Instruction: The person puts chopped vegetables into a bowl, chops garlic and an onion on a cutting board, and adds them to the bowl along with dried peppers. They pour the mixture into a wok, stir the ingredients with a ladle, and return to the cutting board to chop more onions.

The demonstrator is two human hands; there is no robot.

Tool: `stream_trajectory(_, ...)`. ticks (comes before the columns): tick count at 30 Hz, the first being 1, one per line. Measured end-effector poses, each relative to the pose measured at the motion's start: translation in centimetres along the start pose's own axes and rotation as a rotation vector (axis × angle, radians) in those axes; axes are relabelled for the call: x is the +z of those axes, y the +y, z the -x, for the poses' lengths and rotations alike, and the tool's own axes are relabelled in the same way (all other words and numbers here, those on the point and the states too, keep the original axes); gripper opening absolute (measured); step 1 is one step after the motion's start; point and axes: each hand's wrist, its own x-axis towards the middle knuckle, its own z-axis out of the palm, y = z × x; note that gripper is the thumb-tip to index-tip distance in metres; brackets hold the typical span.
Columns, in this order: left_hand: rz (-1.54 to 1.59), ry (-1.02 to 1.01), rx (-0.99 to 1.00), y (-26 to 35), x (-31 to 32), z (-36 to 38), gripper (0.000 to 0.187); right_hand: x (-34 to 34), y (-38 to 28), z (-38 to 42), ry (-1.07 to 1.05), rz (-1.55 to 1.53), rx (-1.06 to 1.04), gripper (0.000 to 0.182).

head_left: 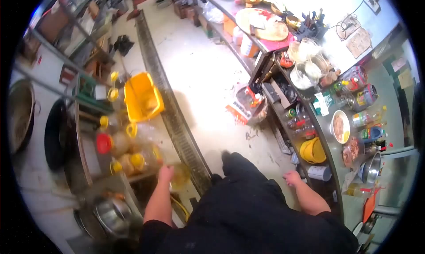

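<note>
At the lower left my left hand (165, 173) is closed at the side of a clear jug of yellow oil (180, 178), and appears to grip it; the exact grip is blurred. Several plastic jugs with yellow caps stand on the floor beyond that hand, one of them a jug with a red cap (105, 143). My right hand (292, 178) hangs in the air on the other side of my body, fingers loosely bent and partly apart, with nothing in it. Nearest to it are a white can (319, 173) and a yellow bucket (312, 150) on the lower shelf.
A yellow basket (144, 99) stands beside a long floor drain grate (164, 86). On the right, a counter carries a bowl of meat (340, 126), bottles and a round cutting board (265, 26). An open bag (249, 104) sits on the floor. Metal bowls (113, 214) are at lower left.
</note>
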Motion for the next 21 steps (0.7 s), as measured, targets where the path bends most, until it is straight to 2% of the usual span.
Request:
stream_trajectory(1,-0.017,0.0,0.023,3.3,-3.0,-3.5,0.04,0.8,-1.7,-2.5,0.006,-0.028,0.004,0.019)
stream_trajectory(3,0.092,0.139,0.063,9.1,-7.0,-10.8,0.038,2.8,-4.8,-8.8,-0.082,0.049,-0.037,0.019)
stream_trajectory(4,0.079,0.138,0.085,11.3,-8.1,-14.2,0.038,2.8,-9.0,-9.7,-0.075,0.025,-0.034,0.019)
stream_trajectory(6,0.088,0.075,0.037,15.2,-9.7,-20.2,0.038,2.2,-19.6,-11.5,-0.218,0.091,0.022,0.021)
stream_trajectory(8,0.056,-0.051,-0.002,15.2,-7.6,-26.9,0.041,0.9,-26.7,-19.0,-0.329,0.403,-0.151,0.026)
stream_trajectory(9,-0.079,-0.121,0.048,16.8,-8.7,-27.6,0.042,-1.5,-33.8,-18.6,-0.311,0.416,-0.054,0.027)
stream_trajectory(10,-0.217,-0.198,0.098,18.7,-9.9,-27.7,0.043,-2.6,-37.5,-20.8,-0.153,0.608,-0.309,0.028)
stream_trajectory(11,-0.287,-0.211,0.144,20.9,-11.9,-28.1,0.043,-5.3,-43.2,-19.1,0.151,0.442,-0.577,0.028)
stream_trajectory(12,-0.345,-0.222,0.192,23.2,-13.6,-29.0,0.044,-7.1,-47.7,-20.4,0.115,0.04,-0.396,0.03)
stream_trajectory(13,-0.357,-0.229,0.213,24.2,-14.7,-31.1,0.044,-10.2,-53.4,-18.6,0.231,0.092,-0.585,0.034)
stream_trajectory(14,-0.341,-0.221,0.149,24.6,-15.8,-33.3,0.044,-13.5,-59.6,-14.4,0.078,-0.256,-0.406,0.038)
stream_trajectory(15,-0.329,-0.211,0.088,25.7,-16.9,-35.8,0.045,-15.1,-63.0,-14.3,0.19,-0.202,-0.533,0.038)
stream_trajectory(16,-0.348,-0.216,0.113,27.5,-18.0,-38.1,0.045,-16.7,-65.7,-14.6,0.303,-0.144,-0.651,0.038)
stream_trajectory(17,-0.367,-0.194,0.176,29.5,-19.1,-40.2,0.045,-18.4,-68.5,-14.7,0.319,-0.166,-0.631,0.038)
stream_trajectory(19,-0.412,-0.187,0.265,34.9,-20.6,-45.0,0.045,-21.7,-73.3,-15.0,0.527,-0.049,-0.699,0.04)
stream_trajectory(20,-0.338,-0.152,0.342,39.5,-21.0,-47.7,0.044,-23.0,-75.1,-15.8,0.537,-0.071,-0.67,0.04)
stream_trajectory(21,-0.26,-0.118,0.418,44.5,-21.2,-50.3,0.042,-24.3,-76.9,-16.8,0.655,-0.048,-0.643,0.038)
